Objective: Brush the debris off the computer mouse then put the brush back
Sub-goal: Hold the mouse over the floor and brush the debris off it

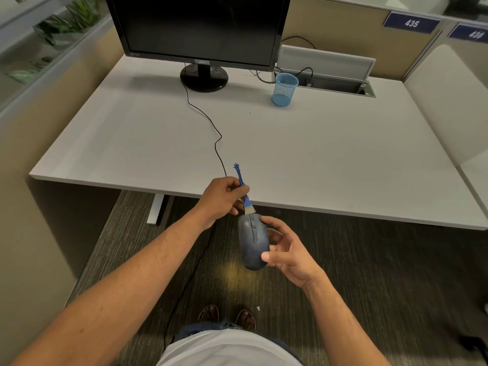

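While the person stands at the near edge of the white tabletop [330, 154], both hands are raised in front of it over the dark striped carpet [369, 260]. Nearest the tabletop's front edge on the person's side, the right hand [289, 253] cradles a dark blue-grey plastic computer mouse [253, 241]: its grip is closed round the mouse, thumb tip pressed on the rear of the shell and fingers wrapped along the far side. The mouse is in the air, clear of the tabletop, its scroll wheel end pointing toward the tabletop edge. Just beyond it, the left hand [220, 198] pinches a small blue plastic brush with pale bristles [244, 190] between thumb and fingers, its grip tight on the thin handle. The bristles point down and touch the front end of the mouse, right at the tabletop's front edge; the handle's far tip, shaped like a tiny hand, rises over the tabletop. A thin black cable [211, 122] winds across the tabletop from behind the left hand toward the back. Toward the back of the tabletop stands a blue mesh pen cup [284, 89], right of the round base of a black monitor [198, 27] with a dark screen.
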